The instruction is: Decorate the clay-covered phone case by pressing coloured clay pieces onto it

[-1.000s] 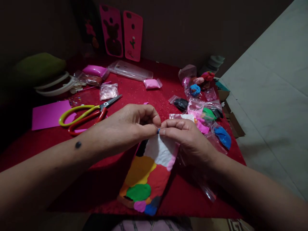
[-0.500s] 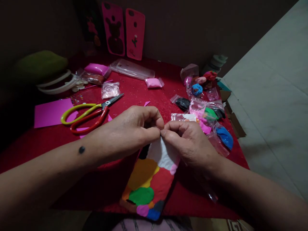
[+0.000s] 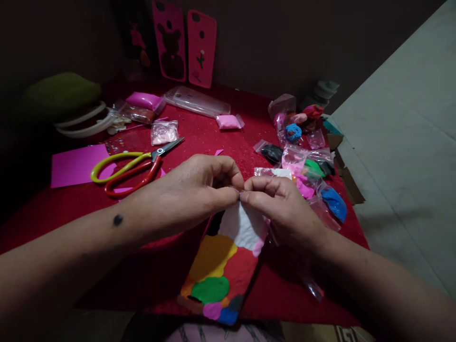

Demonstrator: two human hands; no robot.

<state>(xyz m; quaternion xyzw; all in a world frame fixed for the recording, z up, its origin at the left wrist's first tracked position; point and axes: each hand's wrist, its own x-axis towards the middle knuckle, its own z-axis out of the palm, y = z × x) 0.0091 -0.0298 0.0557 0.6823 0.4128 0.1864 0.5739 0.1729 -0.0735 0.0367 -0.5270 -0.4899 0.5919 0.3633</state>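
Observation:
A phone case covered in coloured clay patches lies on the cloth below my hands, its upper end hidden by them. White, black, yellow, red, green, orange, pink and blue patches show on it. Over the white part, my left hand is closed in a pinch, thumb against forefinger. Fingertip to fingertip with it, my right hand pinches too. A tiny dark bluish bit shows where the thumbs meet, too small to name.
Scissors with yellow and red handles lie left, by a pink sheet. Clay packets crowd the right side. A clear phone case lies behind, and decorated cases lean on the wall. The red cloth ends near me.
The right hand's fingers have shifted slightly, and a small dark bluish bit now shows between the thumb tips. The phone case stays in place; the view has moved very little.

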